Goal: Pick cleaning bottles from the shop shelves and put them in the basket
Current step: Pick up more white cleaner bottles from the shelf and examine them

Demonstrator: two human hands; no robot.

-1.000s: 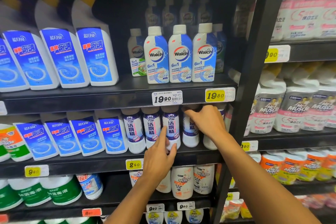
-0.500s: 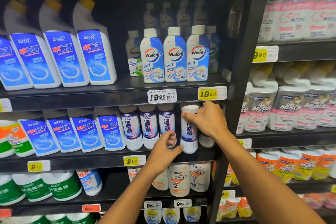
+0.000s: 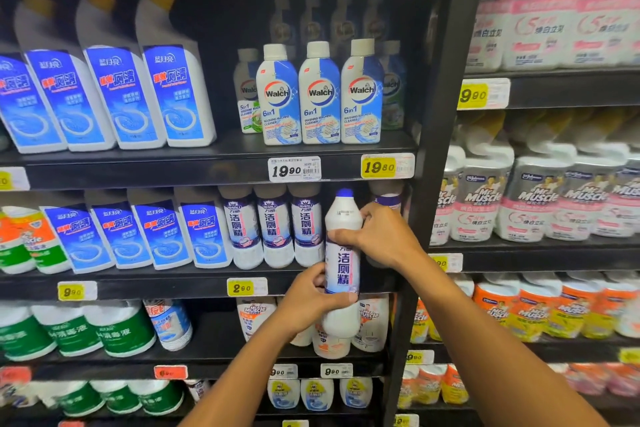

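Observation:
A white toilet cleaner bottle (image 3: 342,263) with a blue cap and a blue-lettered label is upright in front of the middle shelf (image 3: 173,282), its base below the shelf edge. My right hand (image 3: 382,236) grips its upper body from the right. My left hand (image 3: 313,300) holds its lower part, thumb across the front. Three matching bottles (image 3: 273,229) stand in a row just left of it on the shelf. No basket is in view.
Walch washing machine cleaner bottles (image 3: 318,94) stand on the shelf above. Blue-labelled angled-neck bottles (image 3: 121,94) fill the left side. A black upright post (image 3: 436,149) divides off the Mr Muscle bottles (image 3: 540,198) on the right. Lower shelves hold more bottles (image 3: 114,329).
The bottle has come off the middle shelf, out and downward toward me. My left hand moved from a neighbouring bottle onto its lower part. My right hand kept its grip.

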